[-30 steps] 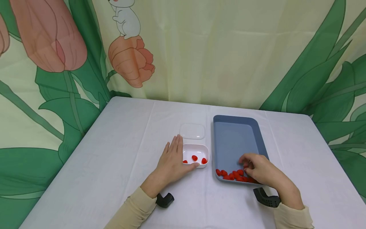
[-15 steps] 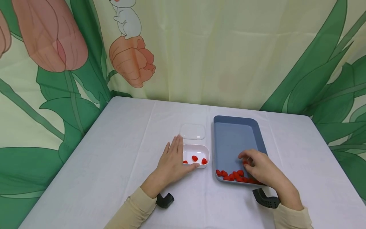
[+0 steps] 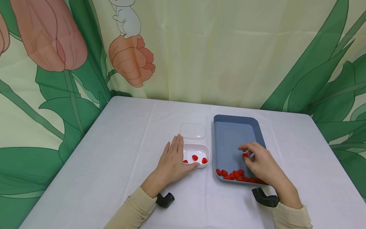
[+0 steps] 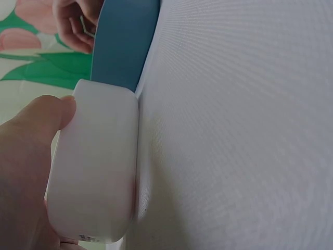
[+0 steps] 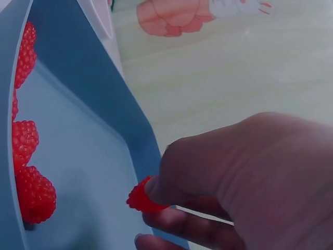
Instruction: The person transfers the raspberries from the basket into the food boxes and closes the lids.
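Curtain [image 5: 234,78] beyond a pinched, bumpy red raspberry [image 5: 139,199]

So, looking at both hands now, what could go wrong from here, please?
Two risks, in my judgement:

1. The held berry is pinched by the fingertips of the right hand, with one end sticking out, so it might slip and fall into the tray below.

2. The left hand lies against the white box; a harder push might slide the box and roll the loose berries inside.
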`<state>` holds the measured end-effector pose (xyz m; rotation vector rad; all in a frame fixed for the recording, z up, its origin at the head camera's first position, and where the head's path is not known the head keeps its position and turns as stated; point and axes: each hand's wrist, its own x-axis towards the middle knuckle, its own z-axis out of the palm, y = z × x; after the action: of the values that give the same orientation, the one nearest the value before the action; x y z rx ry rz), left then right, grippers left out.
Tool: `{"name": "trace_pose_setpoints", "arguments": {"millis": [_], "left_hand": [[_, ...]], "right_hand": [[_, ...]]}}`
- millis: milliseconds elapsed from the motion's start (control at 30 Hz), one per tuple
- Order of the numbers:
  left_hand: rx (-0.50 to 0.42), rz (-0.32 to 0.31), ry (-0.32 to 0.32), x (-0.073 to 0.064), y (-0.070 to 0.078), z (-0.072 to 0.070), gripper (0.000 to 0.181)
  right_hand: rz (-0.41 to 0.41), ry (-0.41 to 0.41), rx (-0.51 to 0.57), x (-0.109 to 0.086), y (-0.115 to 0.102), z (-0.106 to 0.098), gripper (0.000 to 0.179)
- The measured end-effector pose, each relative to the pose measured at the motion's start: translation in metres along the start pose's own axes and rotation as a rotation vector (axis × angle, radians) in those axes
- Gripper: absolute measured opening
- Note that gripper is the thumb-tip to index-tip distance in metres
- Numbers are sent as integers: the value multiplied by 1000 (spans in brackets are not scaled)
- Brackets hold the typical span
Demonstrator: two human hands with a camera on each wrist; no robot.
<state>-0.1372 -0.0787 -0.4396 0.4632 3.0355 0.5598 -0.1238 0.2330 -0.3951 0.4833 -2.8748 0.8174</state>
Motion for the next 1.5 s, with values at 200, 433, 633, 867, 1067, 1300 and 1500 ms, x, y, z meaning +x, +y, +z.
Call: {"name": "trace_pose_setpoints", "arguments": {"millis": [200, 433, 633, 867, 1067, 1300, 1500], "left_hand": [[-1, 4, 5, -1, 0, 0, 112], [3, -1, 10, 0, -1, 1, 112], [-3, 4, 18, 0, -1, 0, 112], [-8, -1, 15, 0, -2, 1, 113], [-11, -1, 12, 0, -1, 0, 112], [-18, -10, 4, 0, -1, 0, 113], [-18, -9, 5, 0, -1, 0, 113]], "right_hand": [[7, 33, 19, 2, 0, 2, 31], [-88, 88, 33, 5, 0, 8, 33], [-157, 111, 64, 12, -2, 12, 33], [-180, 105, 85, 19, -11, 15, 31], [-193, 104, 86, 23, -19, 19, 30], [-238, 106, 109, 29, -28, 27, 29], [-239, 84, 126, 33, -39, 31, 29]]}}
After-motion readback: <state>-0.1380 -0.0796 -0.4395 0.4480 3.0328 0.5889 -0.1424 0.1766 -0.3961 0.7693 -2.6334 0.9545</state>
